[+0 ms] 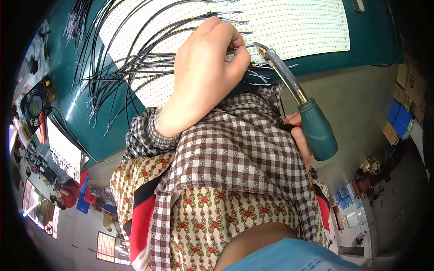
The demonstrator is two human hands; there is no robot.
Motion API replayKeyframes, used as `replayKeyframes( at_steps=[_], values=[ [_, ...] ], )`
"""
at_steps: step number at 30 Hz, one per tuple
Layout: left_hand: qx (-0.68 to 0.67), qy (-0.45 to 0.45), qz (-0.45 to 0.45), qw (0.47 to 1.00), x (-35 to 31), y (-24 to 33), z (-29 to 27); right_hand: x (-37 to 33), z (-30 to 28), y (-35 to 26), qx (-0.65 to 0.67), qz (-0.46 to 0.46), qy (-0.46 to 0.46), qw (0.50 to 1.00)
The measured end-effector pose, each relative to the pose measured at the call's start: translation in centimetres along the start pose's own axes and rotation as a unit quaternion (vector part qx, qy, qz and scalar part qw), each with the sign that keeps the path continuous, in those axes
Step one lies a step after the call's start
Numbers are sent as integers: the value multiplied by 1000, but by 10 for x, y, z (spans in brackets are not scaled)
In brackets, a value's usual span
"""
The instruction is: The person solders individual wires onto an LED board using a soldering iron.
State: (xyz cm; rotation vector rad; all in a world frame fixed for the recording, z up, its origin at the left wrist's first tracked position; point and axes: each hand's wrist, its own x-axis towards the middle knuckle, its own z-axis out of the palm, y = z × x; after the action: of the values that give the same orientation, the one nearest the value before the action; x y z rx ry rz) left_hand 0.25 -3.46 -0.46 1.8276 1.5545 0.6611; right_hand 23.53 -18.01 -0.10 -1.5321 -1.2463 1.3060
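Note:
My left hand (pixel 203 67) lies over a bundle of black cables (pixel 144 61), thumb and forefinger pinched together on one cable whose thin stripped wires stick out toward the right. Part of that cable is hidden by the fingers. Beneath is a white LED strip panel (pixel 298 27) with rows of small yellow chips. My right hand (pixel 303 140) grips a soldering iron (pixel 318 131) with a green handle. The iron slants up to the left, its tip close to the wire ends by my left fingertips; whether it touches them I cannot tell.
The panel rests on a green table (pixel 375 36). More black cables (pixel 77 20) lie at its far left. A small black fan (pixel 36 106) and a white sheet (pixel 63 147) stand at the left. Cardboard boxes (pixel 409 83) and a blue box (pixel 398 118) are at the right.

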Motion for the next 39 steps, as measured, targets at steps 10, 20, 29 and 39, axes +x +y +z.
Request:
replayKeyframes(
  at_steps=[10, 20, 29, 39],
  values=[
    [19, 2, 2, 1000, 0, 0, 1, -3, 4, 8, -20, 4, 33, 999],
    [2, 7, 7, 1000, 2, 0, 1, 0, 8, -6, 13, 9, 59, 998],
    [-45, -52, 37, 997, -1, -7, -13, 12, -1, -21, 13, 0, -28, 1000],
    [58, -50, 102, 992, 5, -1, -10, 6, -6, -17, 49, 14, -18, 999]
  ],
)
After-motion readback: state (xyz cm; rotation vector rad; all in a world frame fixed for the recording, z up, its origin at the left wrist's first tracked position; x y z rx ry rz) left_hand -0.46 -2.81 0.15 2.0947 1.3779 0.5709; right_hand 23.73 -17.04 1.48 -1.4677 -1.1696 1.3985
